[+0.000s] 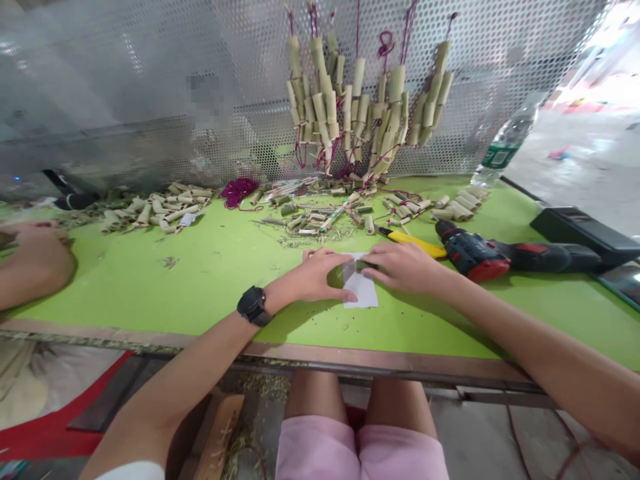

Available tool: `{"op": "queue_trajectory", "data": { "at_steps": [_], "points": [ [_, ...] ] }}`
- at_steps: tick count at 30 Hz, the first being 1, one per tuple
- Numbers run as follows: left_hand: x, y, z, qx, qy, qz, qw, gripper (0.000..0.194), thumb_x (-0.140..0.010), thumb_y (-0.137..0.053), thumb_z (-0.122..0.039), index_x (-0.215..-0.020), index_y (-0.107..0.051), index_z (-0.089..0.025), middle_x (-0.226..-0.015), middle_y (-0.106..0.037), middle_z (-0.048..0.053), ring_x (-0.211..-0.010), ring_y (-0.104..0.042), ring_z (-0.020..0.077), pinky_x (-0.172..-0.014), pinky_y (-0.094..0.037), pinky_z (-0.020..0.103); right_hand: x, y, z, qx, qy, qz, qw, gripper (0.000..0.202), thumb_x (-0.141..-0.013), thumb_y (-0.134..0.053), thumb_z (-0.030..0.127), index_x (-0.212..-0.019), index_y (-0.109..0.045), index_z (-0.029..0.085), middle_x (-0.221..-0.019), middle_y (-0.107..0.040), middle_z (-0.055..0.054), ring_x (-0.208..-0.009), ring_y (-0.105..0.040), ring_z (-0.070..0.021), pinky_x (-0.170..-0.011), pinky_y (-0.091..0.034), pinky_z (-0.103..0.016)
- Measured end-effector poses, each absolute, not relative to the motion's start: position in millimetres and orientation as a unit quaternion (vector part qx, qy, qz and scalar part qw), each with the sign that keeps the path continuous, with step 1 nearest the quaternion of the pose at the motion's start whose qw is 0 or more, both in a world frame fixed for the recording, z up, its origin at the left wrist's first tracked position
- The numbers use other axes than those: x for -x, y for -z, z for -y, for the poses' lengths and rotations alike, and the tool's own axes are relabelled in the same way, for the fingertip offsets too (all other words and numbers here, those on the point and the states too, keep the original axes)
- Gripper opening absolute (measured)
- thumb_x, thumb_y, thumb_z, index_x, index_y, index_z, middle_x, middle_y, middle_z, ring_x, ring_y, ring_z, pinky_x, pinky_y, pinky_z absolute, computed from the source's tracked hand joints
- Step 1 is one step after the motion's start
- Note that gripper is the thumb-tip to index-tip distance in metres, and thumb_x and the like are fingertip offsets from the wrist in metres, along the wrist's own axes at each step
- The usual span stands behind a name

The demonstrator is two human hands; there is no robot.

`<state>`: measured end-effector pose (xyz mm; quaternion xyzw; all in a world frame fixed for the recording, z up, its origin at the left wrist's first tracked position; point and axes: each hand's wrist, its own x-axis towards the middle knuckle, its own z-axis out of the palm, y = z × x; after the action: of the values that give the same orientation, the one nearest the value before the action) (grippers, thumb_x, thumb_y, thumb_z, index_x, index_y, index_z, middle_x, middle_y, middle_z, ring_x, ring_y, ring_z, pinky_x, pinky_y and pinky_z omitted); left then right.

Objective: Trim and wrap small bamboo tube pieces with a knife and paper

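A white piece of paper (364, 293) lies on the green tabletop in front of me, between my two hands. My left hand (320, 275), with a black watch on its wrist, has its thumb on the paper's left side and its fingers curled at the far edge. From the right, my right hand (397, 265) reaches over the paper with fingers and thumb closed around a small dark greenish piece (361, 265), mostly hidden. Whether that piece is bamboo I cannot tell. Dark specks are scattered on the table near the paper.
Short bamboo pieces (155, 208) lie in piles along the back. Strung bamboo (357, 100) hangs on the perforated metal screen. Purple cord (239, 192), a yellow-handled tool (417, 243), a power drill (473, 252) and a water bottle (503, 150) are around. Another person's arm (37, 263) rests at left.
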<state>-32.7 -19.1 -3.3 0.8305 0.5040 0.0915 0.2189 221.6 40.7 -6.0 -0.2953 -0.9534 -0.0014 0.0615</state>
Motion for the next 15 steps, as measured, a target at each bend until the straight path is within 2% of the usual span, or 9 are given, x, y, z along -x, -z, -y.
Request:
{"op": "queue_trajectory", "data": {
  "at_steps": [3,9,15],
  "points": [
    [34,4,19,-0.830,-0.092,-0.504,0.220,0.098,-0.086,-0.083,-0.076,-0.163,-0.057,-0.023,-0.153,-0.067,0.016,-0.149,-0.050,0.0423,-0.125,-0.032,0.057,-219,7,-37,0.256,-0.012,0.964,0.076,0.036,-0.112,-0.055,0.040,-0.129,-0.081,0.023,-0.119,-0.081,-0.013,-0.095,-0.070,-0.0241,-0.069,-0.035,-0.033],
    [34,6,17,-0.830,-0.086,-0.503,0.223,0.092,-0.089,-0.077,-0.079,-0.163,-0.058,-0.027,-0.160,-0.063,0.015,-0.154,-0.045,0.0440,-0.126,-0.030,0.060,-229,3,-55,0.332,0.014,0.943,0.034,0.038,-0.113,-0.051,0.037,-0.122,-0.083,0.020,-0.116,-0.082,-0.014,-0.098,-0.071,-0.0266,-0.067,-0.036,-0.032],
    [35,5,18,-0.831,-0.091,-0.504,0.219,0.097,-0.086,-0.081,-0.078,-0.164,-0.057,-0.026,-0.154,-0.067,0.015,-0.150,-0.049,0.0435,-0.125,-0.032,0.058,-222,5,-43,0.270,-0.012,0.961,0.057,0.036,-0.112,-0.055,0.040,-0.128,-0.082,0.022,-0.117,-0.082,-0.012,-0.096,-0.072,-0.0250,-0.069,-0.036,-0.033]
  ]
}}
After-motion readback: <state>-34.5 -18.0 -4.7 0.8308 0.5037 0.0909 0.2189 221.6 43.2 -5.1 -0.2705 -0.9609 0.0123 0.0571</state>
